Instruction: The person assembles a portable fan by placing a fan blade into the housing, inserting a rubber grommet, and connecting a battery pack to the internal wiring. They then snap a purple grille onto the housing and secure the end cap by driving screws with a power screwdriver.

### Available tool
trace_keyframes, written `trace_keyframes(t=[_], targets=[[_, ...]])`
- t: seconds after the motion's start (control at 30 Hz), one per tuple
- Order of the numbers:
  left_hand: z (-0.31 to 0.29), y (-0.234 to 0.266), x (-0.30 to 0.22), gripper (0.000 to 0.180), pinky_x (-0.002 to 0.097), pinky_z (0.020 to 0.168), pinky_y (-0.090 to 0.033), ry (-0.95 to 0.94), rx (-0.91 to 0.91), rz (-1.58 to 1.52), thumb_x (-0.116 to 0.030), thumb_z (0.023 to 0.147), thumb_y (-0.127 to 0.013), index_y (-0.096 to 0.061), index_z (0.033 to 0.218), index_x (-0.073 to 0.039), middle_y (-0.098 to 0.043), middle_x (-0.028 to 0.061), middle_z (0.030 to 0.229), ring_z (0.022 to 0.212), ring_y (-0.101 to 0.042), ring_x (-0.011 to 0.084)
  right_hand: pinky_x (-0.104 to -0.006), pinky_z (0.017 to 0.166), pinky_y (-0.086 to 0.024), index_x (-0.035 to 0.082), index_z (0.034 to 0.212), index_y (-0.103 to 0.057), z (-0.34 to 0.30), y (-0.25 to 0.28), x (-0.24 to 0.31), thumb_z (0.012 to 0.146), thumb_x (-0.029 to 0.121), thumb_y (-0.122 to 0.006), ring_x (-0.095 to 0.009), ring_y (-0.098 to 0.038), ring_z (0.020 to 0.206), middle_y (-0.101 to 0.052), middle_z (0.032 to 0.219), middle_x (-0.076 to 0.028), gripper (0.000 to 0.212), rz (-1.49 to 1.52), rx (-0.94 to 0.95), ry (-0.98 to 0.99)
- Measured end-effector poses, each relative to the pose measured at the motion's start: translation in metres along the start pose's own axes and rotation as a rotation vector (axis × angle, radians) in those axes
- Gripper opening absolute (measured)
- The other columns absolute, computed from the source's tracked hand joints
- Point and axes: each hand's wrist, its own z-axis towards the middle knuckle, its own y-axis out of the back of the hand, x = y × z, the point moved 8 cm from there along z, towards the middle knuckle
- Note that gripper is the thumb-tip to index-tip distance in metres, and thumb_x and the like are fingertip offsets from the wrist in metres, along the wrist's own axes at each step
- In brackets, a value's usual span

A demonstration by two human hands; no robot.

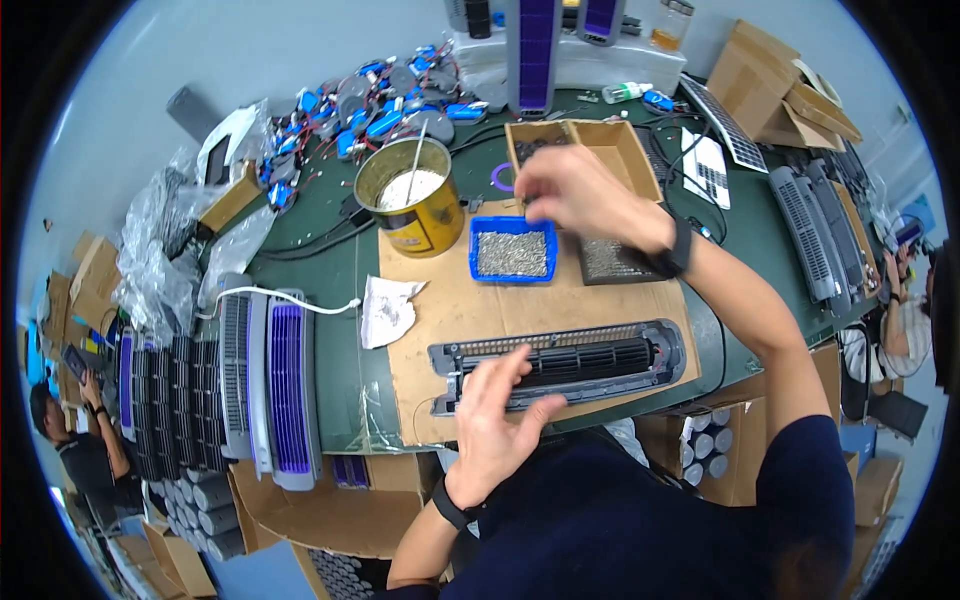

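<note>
Bright, cool, even light fills the room around us, seemingly from overhead, leaving only soft shadows on the cardboard (440,300). Glare flecks the plastic bags (160,250). The right fingers (541,176) blur slightly, the shirt (640,510) sinks nearly to black, and straight edges bow toward the dark round rim, where detail softens.

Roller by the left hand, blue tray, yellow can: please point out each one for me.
Roller (592,362), head view: its black ribbed middle.
Blue tray (512,279), head view: its near wall.
Yellow can (420,232), head view: its outer side.

Grey housing (602,387), black roller (600,361), blue tray (512,279), green tabletop (350,400)
</note>
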Motion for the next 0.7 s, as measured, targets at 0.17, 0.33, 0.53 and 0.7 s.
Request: trace_keyframes(t=[0.17, 0.33, 0.53, 0.7], targets=[[0.001, 0.004, 0.027, 0.03, 0.0245, 0.081, -0.053, 0.345, -0.142, -0.641, -0.004, 0.092, -0.065, -0.063, 0.121, 0.005, -0.066, 0.0116, 0.108, 0.091, -0.063, 0.014, -0.0376, 0.063, -0.052, 0.003, 0.091, -0.056, -0.077, -0.03, 0.114, 0.067, 0.003, -0.078, -0.031, -0.064, 0.076, -0.061, 0.081, -0.012, 0.033, 0.303, 0.165, 0.287], [-0.011, 0.032, 0.041, 0.025, 0.0238, 0.079, -0.054, 0.441, -0.207, -0.655, 0.01, 0.08, -0.072, -0.07, 0.104, 0.005, -0.067, 0.0096, 0.105, 0.089, -0.065, 0.0127, -0.0396, 0.068, -0.05, 0.002, 0.09, -0.056, -0.088, -0.047, 0.103, 0.07, 0.011, -0.08, -0.033, -0.06, 0.08, -0.058, 0.088, -0.01, 0.032, 0.25, 0.226, 0.258], [-0.035, 0.076, 0.084, 0.025, 0.028, 0.084, -0.057, 0.556, -0.352, -0.476, 0.003, 0.089, -0.066, -0.066, 0.113, 0.006, -0.068, 0.0138, 0.109, 0.095, -0.066, 0.0164, -0.0433, 0.08, -0.049, -0.002, 0.096, -0.061, -0.113, -0.071, 0.074, 0.067, 0.018, -0.081, -0.032, -0.056, 0.099, -0.055, 0.101, -0.014, 0.04, -0.214, 0.599, 0.154], [-0.046, 0.068, 0.105, 0.026, 0.0293, 0.087, -0.057, 0.608, -0.285, -0.509, 0.001, 0.091, -0.063, -0.064, 0.117, 0.007, -0.068, 0.0157, 0.111, 0.099, -0.066, 0.0182, -0.0428, 0.076, -0.051, -0.006, 0.083, -0.062, -0.118, -0.075, 0.077, 0.066, 0.022, -0.083, -0.032, -0.057, 0.098, -0.051, 0.109, -0.016, 0.039, -0.303, 0.584, 0.064]])
